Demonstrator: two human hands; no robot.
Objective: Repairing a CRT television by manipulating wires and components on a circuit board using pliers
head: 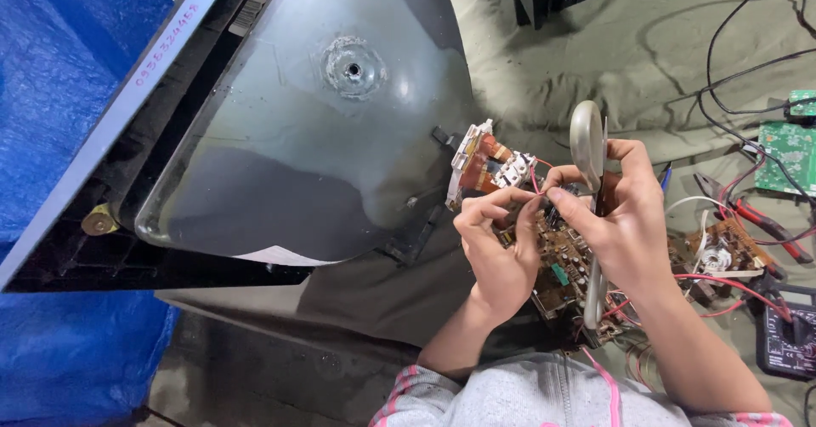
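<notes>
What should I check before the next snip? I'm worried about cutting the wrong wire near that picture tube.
1. Scissors firmly gripped in the right hand: ok.
2. Red wire pinched by the left hand and the right fingertips: ok.
3. Blades on the right wire: cannot tell, blades hidden behind the hand.
4. Fingers out of the blade path: cannot tell.
5. Circuit board supported: cannot tell, its underside is hidden.
6. Picture tube apart from the hands: ok.

Picture tube blocks the left; wires and pliers crowd the right.
</notes>
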